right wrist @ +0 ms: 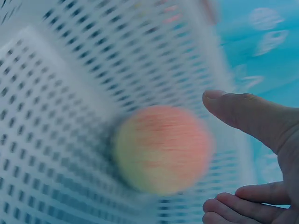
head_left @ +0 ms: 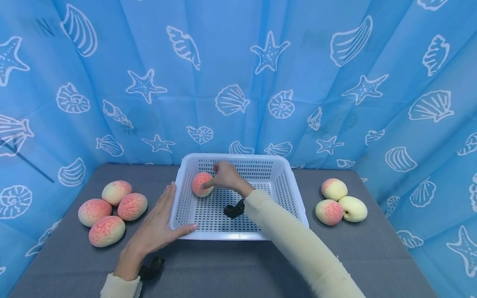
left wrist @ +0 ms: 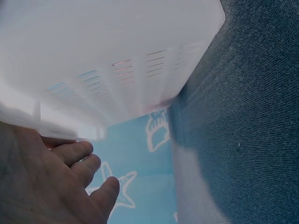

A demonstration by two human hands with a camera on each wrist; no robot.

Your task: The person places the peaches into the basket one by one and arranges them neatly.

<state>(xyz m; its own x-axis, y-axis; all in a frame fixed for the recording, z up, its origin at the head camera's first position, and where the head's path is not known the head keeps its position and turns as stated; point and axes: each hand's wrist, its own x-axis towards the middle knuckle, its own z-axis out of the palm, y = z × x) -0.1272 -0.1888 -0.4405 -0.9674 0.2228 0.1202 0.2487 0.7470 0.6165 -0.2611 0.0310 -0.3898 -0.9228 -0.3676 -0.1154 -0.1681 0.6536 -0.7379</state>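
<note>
A white plastic basket (head_left: 238,236) with slotted walls stands at the middle of the table. One pink and yellow peach (head_left: 200,184) lies inside, toward its back left corner. My right hand (head_left: 227,177) reaches over that peach; in the right wrist view its thumb (right wrist: 243,112) and fingers are spread apart, with a gap between them and the peach. At the basket's front left corner rests my left hand (head_left: 158,225), its fingers straight along the left side and its thumb on the front rim. The left wrist view shows those fingers (left wrist: 84,170) beside the basket's outer wall.
Several peaches (head_left: 107,232) sit grouped on the table's left side. Three more fruits (head_left: 352,209), pink to pale yellow, are together on the right. Behind the grey table (head_left: 220,269) hangs a blue curtain (head_left: 238,74) with white shell prints.
</note>
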